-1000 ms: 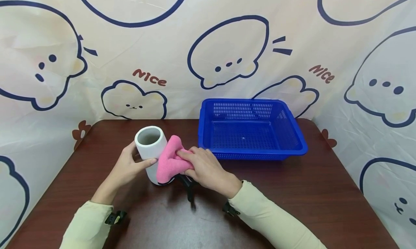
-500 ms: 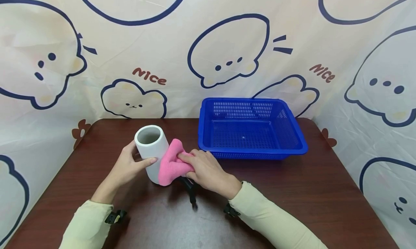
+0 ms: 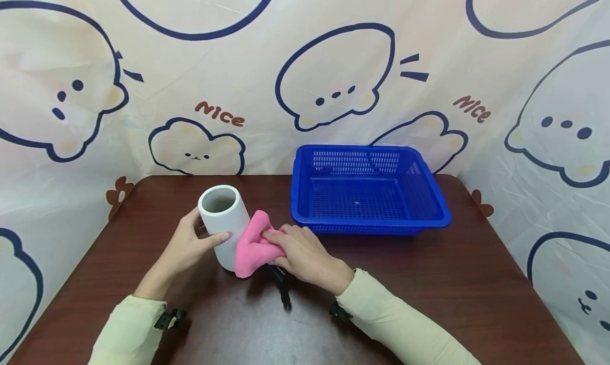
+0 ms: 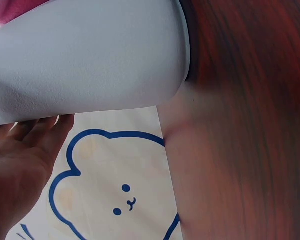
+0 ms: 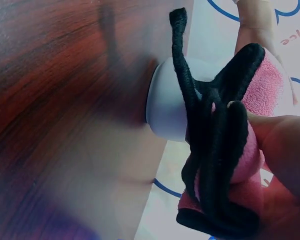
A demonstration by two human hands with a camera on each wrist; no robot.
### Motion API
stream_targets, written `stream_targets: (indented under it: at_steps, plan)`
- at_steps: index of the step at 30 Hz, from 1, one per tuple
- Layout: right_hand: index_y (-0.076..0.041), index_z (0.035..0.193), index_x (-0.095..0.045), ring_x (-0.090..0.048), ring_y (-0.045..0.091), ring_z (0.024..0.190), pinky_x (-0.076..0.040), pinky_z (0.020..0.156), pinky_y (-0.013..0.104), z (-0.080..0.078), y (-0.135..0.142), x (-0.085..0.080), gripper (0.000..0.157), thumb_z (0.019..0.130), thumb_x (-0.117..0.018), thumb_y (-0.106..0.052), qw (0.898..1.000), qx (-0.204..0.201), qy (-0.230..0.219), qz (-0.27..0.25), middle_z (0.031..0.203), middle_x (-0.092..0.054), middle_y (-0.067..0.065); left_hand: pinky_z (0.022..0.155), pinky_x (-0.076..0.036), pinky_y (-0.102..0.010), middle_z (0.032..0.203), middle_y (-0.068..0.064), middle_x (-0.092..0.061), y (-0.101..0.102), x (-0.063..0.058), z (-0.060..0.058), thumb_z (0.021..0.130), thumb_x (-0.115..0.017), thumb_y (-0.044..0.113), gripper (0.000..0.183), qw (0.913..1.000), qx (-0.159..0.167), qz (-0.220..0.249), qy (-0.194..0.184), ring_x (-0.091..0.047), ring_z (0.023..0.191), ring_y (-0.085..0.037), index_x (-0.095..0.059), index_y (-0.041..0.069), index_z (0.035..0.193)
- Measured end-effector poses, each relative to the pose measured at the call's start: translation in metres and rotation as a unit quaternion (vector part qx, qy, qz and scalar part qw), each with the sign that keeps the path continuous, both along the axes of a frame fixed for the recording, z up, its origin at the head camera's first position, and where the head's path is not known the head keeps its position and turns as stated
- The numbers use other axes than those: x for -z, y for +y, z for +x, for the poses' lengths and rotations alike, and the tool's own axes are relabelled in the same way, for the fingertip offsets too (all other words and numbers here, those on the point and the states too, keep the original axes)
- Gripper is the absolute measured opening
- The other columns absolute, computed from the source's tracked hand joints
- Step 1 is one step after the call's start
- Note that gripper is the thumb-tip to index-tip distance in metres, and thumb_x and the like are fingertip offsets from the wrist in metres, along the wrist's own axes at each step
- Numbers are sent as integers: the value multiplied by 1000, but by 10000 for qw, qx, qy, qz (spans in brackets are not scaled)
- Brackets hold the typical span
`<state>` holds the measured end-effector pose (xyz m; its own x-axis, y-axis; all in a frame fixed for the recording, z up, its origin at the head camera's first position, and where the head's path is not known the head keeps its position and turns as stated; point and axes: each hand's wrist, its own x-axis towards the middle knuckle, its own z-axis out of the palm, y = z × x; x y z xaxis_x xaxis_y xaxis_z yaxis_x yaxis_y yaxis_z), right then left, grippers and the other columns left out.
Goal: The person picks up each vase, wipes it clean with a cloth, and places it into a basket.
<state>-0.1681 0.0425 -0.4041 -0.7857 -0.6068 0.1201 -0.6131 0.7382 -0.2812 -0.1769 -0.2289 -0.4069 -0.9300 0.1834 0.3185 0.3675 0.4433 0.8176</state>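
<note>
A white cylindrical vase (image 3: 225, 224) stands on the brown table, its round mouth facing up. My left hand (image 3: 190, 240) holds it from the left, thumb across the front; in the left wrist view the fingertips (image 4: 65, 122) lie along its side. Bunched in my right hand (image 3: 305, 254) is a pink cloth (image 3: 252, 246), pinched between thumb and fingers and lying against the vase's right side. Black trim (image 5: 215, 145) and a dangling black loop (image 5: 179, 50) show on the cloth in the right wrist view. The far side of the vase is hidden.
A blue plastic basket (image 3: 357, 195) with mesh walls sits behind and to the right of my right hand. Around the table (image 3: 429, 291) hangs a cream curtain (image 3: 267, 79) with cartoon drawings, close behind the back edge.
My right hand has slid the pink cloth slightly down and to the right along the vase, uncovering more of its side. The left hand and vase have stayed in place.
</note>
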Motion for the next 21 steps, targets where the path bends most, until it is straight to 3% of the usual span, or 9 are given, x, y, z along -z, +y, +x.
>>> stream_targets:
  at_steps: [21]
  plan:
    - [-28, 139, -62, -56, 14, 95, -42, 77, 26, 0, 1, 9, 49, 92, -72, -40, 9987, -162, -259, 412, 109, -69, -3, 89, -51, -16, 120, 15, -61, 1, -2, 2, 86, -79, 11, 62, 9999, -21, -99, -14, -61, 106, 1, -51, 10, 141]
